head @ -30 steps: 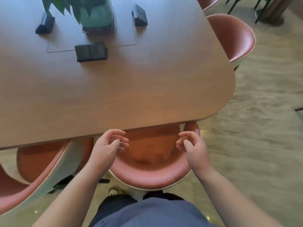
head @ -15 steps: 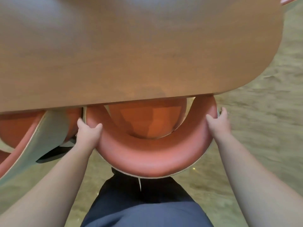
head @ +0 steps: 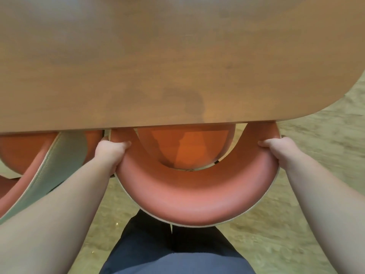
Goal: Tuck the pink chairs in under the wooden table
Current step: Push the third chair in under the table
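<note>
Directly below my view, the pink chair [head: 193, 198] sits square in front of me, its seat already partly under the desk [head: 177, 66] edge and its curved backrest bowing toward my legs. The push I expect runs straight ahead, away from me, along the line from backrest to seat. My left hand [head: 110, 151] is clamped on the backrest's left end and my right hand [head: 276, 151] on its right end, fingers curled over the rim, both about equally near. Both arms reach forward, nearly straight, on either side of the backrest. A second chair [head: 49, 165] stands just to the left, angled, close to my left forearm.
</note>
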Motion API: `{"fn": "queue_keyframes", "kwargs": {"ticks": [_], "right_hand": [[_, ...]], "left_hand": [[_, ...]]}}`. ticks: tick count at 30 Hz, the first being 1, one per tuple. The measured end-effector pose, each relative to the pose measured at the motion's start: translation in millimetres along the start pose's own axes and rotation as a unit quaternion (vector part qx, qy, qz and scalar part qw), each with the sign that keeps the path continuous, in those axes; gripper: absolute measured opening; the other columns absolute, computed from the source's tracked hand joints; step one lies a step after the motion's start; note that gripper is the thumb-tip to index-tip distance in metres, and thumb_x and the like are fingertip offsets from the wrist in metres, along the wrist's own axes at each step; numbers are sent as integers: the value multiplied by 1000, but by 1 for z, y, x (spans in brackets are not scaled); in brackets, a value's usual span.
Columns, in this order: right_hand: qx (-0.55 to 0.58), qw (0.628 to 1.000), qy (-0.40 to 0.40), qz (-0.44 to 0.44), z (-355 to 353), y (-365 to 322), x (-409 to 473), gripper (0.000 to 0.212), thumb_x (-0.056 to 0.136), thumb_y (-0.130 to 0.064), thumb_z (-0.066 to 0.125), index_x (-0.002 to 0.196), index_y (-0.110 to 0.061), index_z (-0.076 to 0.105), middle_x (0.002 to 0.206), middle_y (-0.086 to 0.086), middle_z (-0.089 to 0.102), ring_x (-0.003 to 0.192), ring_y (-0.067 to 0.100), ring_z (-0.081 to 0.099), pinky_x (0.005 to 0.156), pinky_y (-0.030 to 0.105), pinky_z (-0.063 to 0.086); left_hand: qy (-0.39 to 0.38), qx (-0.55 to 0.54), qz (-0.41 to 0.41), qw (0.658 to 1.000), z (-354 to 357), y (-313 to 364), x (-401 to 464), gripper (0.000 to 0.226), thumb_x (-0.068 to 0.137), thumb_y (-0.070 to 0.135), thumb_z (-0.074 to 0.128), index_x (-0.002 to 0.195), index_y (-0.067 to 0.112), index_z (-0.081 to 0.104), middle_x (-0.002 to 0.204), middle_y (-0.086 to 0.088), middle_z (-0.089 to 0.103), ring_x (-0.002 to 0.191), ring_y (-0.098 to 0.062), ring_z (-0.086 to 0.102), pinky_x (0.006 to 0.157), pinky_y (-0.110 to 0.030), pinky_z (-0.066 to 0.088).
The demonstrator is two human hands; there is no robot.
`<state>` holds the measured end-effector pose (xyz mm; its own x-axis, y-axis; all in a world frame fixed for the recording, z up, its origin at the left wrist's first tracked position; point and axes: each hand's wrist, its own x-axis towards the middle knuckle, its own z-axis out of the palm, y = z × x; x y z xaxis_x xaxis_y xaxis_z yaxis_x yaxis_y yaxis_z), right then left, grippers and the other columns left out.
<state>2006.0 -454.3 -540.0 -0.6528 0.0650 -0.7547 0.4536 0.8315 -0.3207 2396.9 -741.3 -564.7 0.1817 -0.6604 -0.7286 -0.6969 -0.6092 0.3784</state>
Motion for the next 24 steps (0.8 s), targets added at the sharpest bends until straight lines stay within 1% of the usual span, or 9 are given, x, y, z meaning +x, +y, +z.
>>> {"fn": "queue_keyframes", "kwargs": {"ticks": [3,6,8,10,12,17,19,22,24], "right_hand": [[-11,999,26,-20,1,2,-1,56,76,-9,83,123,-2,53,106,18,62,72,26,62,58,31,47],[-4,998,33,-46,3,3,-6,46,79,-8,81,115,-8,52,107,17,60,82,32,62,72,38,49],[-7,997,38,-65,2,4,-10,44,80,-7,79,116,-7,53,107,17,60,88,34,61,75,39,47],[-9,996,38,-84,1,6,-12,43,81,-7,78,118,-3,57,108,18,62,90,34,62,77,39,47],[-6,994,41,-97,1,10,-11,42,81,-6,78,118,-1,59,108,18,64,91,35,63,78,39,49],[-7,992,43,-116,4,20,-13,31,79,-8,78,105,-8,61,102,18,67,84,33,65,76,40,53],[-9,991,43,-129,8,24,-14,33,79,-8,78,107,-8,61,102,17,66,79,31,64,75,38,51],[-11,990,35,-139,16,26,-20,32,79,-8,78,106,-8,62,100,16,67,84,33,65,76,38,52],[-13,989,26,-145,24,26,-25,29,79,-8,77,104,-9,62,98,15,67,85,33,65,76,38,52]], "left_hand": [[2,10,14,1000,1,-2,1,51,75,32,83,115,8,63,83,-1,64,70,-22,64,52,-27,44],[-1,10,37,999,1,-4,1,39,78,26,82,107,12,60,82,-2,64,70,-23,64,56,-28,47],[-6,7,49,999,0,-5,0,36,79,24,80,106,13,59,89,-6,66,76,-29,66,67,-34,54],[-6,9,64,998,-2,-6,-1,34,81,22,79,105,14,57,94,-8,65,80,-31,65,74,-37,54],[-3,16,77,997,-4,-8,0,33,81,22,78,105,15,56,90,-4,64,79,-29,63,73,-36,51],[2,30,101,994,-14,-17,1,30,81,23,77,102,14,57,83,2,62,76,-25,62,72,-36,50],[10,37,112,993,-20,-25,2,29,81,24,76,102,16,58,83,5,61,73,-21,61,66,-34,49],[17,36,119,992,-31,-35,2,27,81,25,76,101,18,59,82,7,60,70,-13,58,54,-28,41],[20,32,116,993,-40,-40,4,27,82,24,76,101,16,60,83,5,61,70,-15,59,55,-28,43]]}}
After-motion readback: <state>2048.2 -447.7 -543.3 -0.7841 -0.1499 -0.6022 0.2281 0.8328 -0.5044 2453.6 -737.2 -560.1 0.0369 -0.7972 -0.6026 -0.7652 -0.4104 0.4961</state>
